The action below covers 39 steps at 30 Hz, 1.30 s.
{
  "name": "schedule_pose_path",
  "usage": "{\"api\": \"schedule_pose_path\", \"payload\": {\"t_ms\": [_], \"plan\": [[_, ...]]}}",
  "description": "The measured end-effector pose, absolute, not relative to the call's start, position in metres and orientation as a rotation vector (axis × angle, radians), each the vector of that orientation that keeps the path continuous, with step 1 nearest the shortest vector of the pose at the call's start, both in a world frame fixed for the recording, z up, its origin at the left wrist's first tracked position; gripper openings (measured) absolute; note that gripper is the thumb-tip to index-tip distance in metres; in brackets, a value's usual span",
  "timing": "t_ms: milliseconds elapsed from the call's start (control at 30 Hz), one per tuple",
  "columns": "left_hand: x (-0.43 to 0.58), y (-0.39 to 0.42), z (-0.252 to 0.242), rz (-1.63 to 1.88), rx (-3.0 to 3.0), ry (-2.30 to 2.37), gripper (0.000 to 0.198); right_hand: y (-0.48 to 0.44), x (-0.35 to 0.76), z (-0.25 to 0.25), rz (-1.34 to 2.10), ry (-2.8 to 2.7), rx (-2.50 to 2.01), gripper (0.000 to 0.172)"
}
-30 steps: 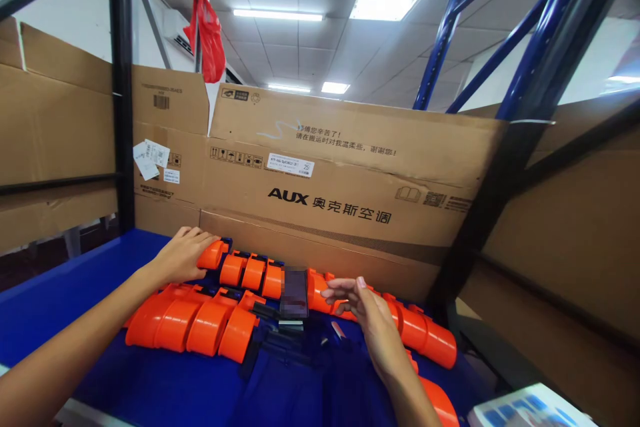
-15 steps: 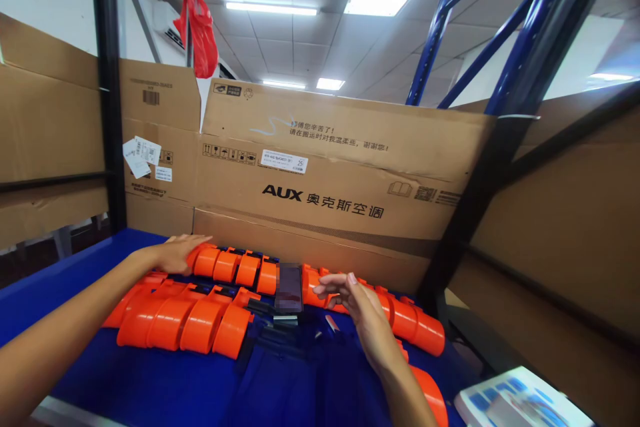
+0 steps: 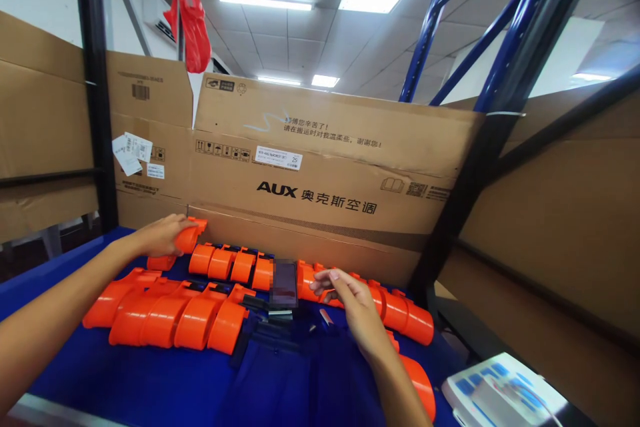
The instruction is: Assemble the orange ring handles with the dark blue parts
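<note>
My left hand (image 3: pixel 163 238) grips an orange curved plastic piece (image 3: pixel 189 239), raised at the left end of the back row. Another orange piece (image 3: pixel 161 263) lies just under that hand. Beside it runs the back row of orange pieces (image 3: pixel 219 263), some with black parts. My right hand (image 3: pixel 350 297) hovers over the right-hand row of orange pieces (image 3: pixel 419 324), fingers loosely bent and apart, nothing visible in them. Between the rows stands a dark phone (image 3: pixel 285 285). A front row of orange pieces (image 3: pixel 163 319) sits on the blue surface (image 3: pixel 150 380).
A cardboard panel (image 3: pixel 320 167) walls off the back. Dark rack posts (image 3: pixel 97 113) rise at both sides. Dark blue cloth (image 3: pixel 280 380) lies in the front middle. A white and blue box (image 3: pixel 500 390) is at the lower right, and a red bag (image 3: pixel 193 27) hangs upper left.
My left hand has lifted an orange piece up and slightly left from the back row, uncovering another beneath. My right hand stays over the right row, with its fingers slightly more bent.
</note>
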State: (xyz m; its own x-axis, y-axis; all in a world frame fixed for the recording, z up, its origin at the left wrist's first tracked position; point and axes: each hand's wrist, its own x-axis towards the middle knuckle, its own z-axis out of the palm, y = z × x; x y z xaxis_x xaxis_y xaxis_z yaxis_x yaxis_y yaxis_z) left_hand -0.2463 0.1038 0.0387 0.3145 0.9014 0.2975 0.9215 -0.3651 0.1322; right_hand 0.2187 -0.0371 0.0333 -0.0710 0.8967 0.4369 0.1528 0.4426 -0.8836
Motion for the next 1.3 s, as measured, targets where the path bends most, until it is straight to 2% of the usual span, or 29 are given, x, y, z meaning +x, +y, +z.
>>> {"api": "schedule_pose_path", "payload": {"t_ms": [167, 267, 467, 667, 767, 900, 1000, 1133, 1300], "plan": [[-0.208, 0.064, 0.083, -0.726, -2.597, -1.298, 0.078, -0.038, 0.217, 0.032, 0.792, -1.552, -0.972, 0.046], [-0.156, 0.025, 0.091, -0.807, -2.697, -0.967, 0.077, -0.037, 0.215, 0.031, 0.807, -1.556, -0.965, 0.046], [-0.056, -0.039, 0.066, -0.792, -2.874, -0.404, 0.082, -0.027, 0.210, 0.021, 0.875, -1.472, -1.019, 0.051], [-0.025, -0.052, 0.041, -0.778, -3.050, -0.340, 0.086, -0.020, 0.211, 0.011, 0.889, -1.410, -1.086, 0.046], [-0.014, -0.048, 0.028, -1.255, -3.253, -0.648, 0.090, -0.019, 0.210, 0.010, 0.876, -1.424, -1.077, 0.047], [0.016, -0.039, 0.009, -2.433, -3.120, -1.461, 0.067, -0.018, 0.206, 0.006, 0.824, -1.459, -1.064, 0.050], [0.034, -0.032, 0.004, -2.878, -3.049, -1.569, 0.062, -0.014, 0.207, 0.004, 0.736, -1.530, -1.093, 0.055], [0.039, -0.026, 0.002, -3.506, -2.400, -1.595, 0.062, -0.011, 0.214, 0.004, 0.499, -1.706, -1.173, 0.062], [0.033, -0.019, -0.013, -3.713, -2.080, -1.673, 0.050, -0.012, 0.217, 0.006, 0.183, -2.225, -1.266, 0.023]]}}
